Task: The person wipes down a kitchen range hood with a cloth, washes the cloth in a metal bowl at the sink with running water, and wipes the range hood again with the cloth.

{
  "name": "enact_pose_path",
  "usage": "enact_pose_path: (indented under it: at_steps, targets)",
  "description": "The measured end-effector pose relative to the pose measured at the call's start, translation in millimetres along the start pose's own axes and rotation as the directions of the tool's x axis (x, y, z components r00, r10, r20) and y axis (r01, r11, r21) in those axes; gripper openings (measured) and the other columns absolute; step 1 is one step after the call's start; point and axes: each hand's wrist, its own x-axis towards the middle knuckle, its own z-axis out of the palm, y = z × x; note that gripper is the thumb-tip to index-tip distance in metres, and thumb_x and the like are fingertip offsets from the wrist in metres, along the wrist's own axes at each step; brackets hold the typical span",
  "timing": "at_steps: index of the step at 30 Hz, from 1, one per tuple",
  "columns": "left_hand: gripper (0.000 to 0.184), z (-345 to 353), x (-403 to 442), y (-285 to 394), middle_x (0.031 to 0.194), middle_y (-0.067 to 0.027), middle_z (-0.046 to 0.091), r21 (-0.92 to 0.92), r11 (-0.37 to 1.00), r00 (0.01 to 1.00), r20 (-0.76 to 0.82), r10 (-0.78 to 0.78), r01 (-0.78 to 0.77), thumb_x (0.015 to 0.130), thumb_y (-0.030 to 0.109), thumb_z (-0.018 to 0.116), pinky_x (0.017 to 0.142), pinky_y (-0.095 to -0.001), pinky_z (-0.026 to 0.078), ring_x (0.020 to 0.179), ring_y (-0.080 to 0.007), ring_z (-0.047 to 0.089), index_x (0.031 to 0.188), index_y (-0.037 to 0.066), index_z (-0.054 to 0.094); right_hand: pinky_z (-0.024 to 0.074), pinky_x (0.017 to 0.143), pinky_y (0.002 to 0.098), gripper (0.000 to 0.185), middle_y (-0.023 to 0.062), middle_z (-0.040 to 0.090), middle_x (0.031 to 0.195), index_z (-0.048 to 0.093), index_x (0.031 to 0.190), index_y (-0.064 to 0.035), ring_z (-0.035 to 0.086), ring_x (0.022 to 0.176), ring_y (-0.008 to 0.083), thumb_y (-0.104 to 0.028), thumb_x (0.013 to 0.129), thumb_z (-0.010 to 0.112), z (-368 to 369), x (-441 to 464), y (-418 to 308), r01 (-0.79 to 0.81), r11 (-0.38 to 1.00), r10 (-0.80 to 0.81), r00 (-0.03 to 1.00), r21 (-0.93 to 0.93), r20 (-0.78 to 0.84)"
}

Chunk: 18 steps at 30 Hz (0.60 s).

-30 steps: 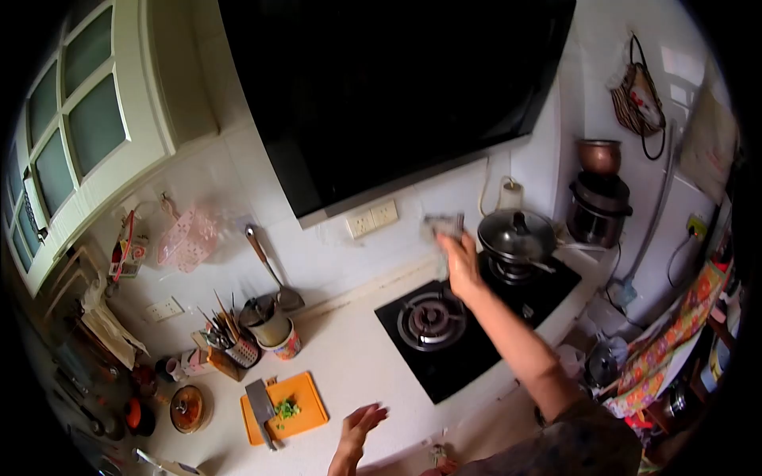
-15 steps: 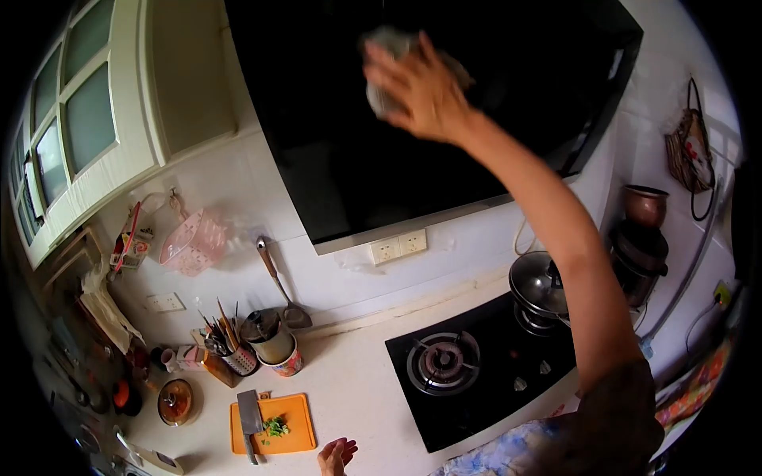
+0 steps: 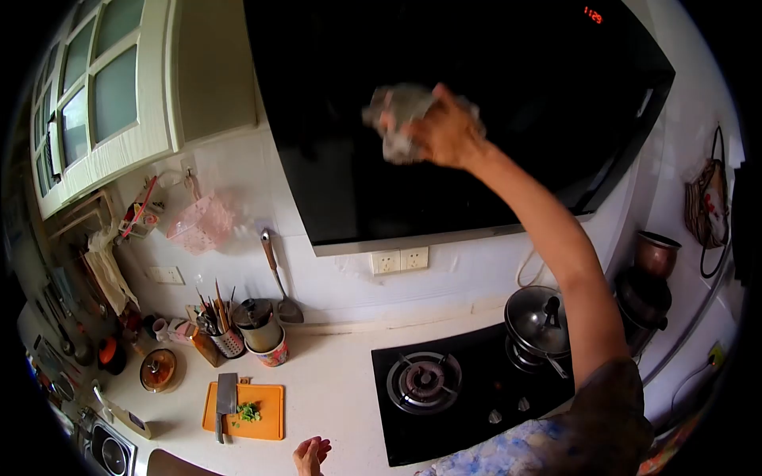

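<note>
My right hand is raised against the black glossy panel of the range hood. Its fingers grip a crumpled greyish cloth, which lies against the panel. Low in the view, over the front of the counter, is my left hand, with its fingers loosely bent and apart and nothing visible in them. Nearest to it is an orange cutting board, where a cleaver lies beside chopped greens.
Below the hood sits a black gas stove with a lidded pan on its far burner. A utensil holder, a lidded pot and a glass-lidded dish line the counter. A cabinet juts out upper left.
My right hand and the cloth have moved down across the hood panel. The camera view has shifted, bringing a red display on the hood into sight. My left hand stays low.
</note>
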Motion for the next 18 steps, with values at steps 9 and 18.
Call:
enact_pose_path:
  at_steps: [9,18]
  targets:
    - [0.043,12.0,-1.8,-3.7,0.100,-0.0152,0.063,-0.025,1.000,1.000,0.003,0.012,-0.011,0.085,0.030,0.054,0.082,-0.0370,0.045,0.090,-0.0242,0.060,0.112,-0.003,0.053,0.0186,0.105,0.0486,0.068,0.0035,0.039,0.135,0.038,0.133,-0.0250,0.041,0.119,0.0168,-0.038,0.071,0.064,28.1,-25.6,-38.7,-0.075,0.995,0.078,0.996,0.059,-0.036]
    - [0.041,48.4,20.1,-0.4,0.097,-0.0159,0.063,0.039,0.999,0.990,0.140,-0.007,0.002,0.086,0.028,0.056,0.072,-0.0321,0.048,0.084,-0.0223,0.062,0.112,-0.004,0.053,0.0191,0.105,0.0473,0.049,0.0068,0.054,0.107,0.045,0.127,-0.0203,0.050,0.099,0.0232,-0.033,0.081,0.052,-26.7,47.0,38.1,-0.236,0.971,0.222,0.876,0.019,-0.429]
